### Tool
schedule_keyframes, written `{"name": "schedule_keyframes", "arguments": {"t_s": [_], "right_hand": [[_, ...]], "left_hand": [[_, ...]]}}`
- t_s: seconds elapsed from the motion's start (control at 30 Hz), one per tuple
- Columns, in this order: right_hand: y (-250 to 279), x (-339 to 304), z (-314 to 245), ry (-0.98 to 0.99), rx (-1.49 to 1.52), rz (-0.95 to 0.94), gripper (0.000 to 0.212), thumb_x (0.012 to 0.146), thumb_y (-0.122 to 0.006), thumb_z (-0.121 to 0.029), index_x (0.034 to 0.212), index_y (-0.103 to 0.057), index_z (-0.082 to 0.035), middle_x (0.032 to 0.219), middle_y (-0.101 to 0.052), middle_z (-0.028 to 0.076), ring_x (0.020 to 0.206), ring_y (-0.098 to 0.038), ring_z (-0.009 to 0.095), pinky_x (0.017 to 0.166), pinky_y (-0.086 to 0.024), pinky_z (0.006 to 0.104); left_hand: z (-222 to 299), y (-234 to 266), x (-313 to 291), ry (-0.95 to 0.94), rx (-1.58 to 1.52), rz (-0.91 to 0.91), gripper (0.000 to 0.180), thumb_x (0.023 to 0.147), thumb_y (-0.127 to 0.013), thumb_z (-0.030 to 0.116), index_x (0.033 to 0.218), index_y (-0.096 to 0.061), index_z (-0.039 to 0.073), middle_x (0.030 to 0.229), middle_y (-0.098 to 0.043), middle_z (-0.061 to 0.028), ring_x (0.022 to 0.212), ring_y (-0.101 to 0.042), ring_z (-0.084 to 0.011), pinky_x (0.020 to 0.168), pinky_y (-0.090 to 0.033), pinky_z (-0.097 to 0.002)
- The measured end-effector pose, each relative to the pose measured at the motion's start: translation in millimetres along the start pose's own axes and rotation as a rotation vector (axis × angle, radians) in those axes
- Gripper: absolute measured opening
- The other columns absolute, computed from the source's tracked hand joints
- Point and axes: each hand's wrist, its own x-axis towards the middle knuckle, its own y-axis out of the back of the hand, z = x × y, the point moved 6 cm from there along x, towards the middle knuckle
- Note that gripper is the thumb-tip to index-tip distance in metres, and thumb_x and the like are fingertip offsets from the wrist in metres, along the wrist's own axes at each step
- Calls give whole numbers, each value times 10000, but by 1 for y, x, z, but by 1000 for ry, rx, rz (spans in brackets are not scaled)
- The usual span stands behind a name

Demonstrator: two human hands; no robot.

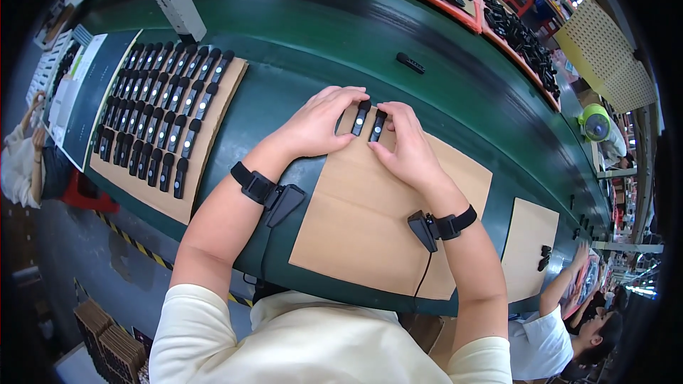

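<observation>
Two small black wireless microphones (361, 119) with foam tops and a pale round spot lie side by side at the far edge of a brown cardboard sheet (370, 220). My left hand (321, 122) curves round the left one, fingertips at its foam top and thumb by its lower end. The right microphone (377, 128) sits between the fingers and thumb of my right hand (407, 144), gripped end to end. Black straps with small dark devices circle both wrists.
On the left, a cardboard sheet (153, 198) carries rows of similar microphones. One black piece (410, 63) lies on the green conveyor belt (299, 11). Orange-edged trays (523, 50) of black parts stand beyond. To the right, a co-worker (548, 341) reaches near another cardboard sheet (526, 242).
</observation>
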Motion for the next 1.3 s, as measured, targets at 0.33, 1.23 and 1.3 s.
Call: {"name": "schedule_keyframes", "arguments": {"t_s": [0.33, 1.23, 1.3], "right_hand": [[15, 9, 3, -71, 69, 0, 631, 772, -753, -69, 1323, -447, -44, 1251, -461, 128, 985, -546, 213, 798, -517, 310], [53, 63, 82, -455, 625, 278, 342, 855, -702, -98, 1136, -584, 59, 976, -672, 102, 827, -629, 164, 806, -508, 275], [60, 23, 56, -430, 785, 344, 335, 859, -690, -71, 1142, -577, 70, 981, -661, 97, 839, -620, 154, 797, -508, 270]], "left_hand": [[-4, 0, -3, 57, 25, -52, 633, 715, -720, 83, 1304, -490, 55, 1275, -541, -140, 1234, -471, -329, 1065, -381, -404], [-4, 3, -3, -10, 5, -2, 614, 705, -733, 101, 1275, -506, 73, 1282, -536, -130, 1236, -468, -325, 1056, -380, -407], [-3, 4, -4, -9, 14, -5, 609, 706, -733, 111, 1270, -507, 75, 1279, -537, -130, 1236, -467, -330, 1053, -381, -413]]}}
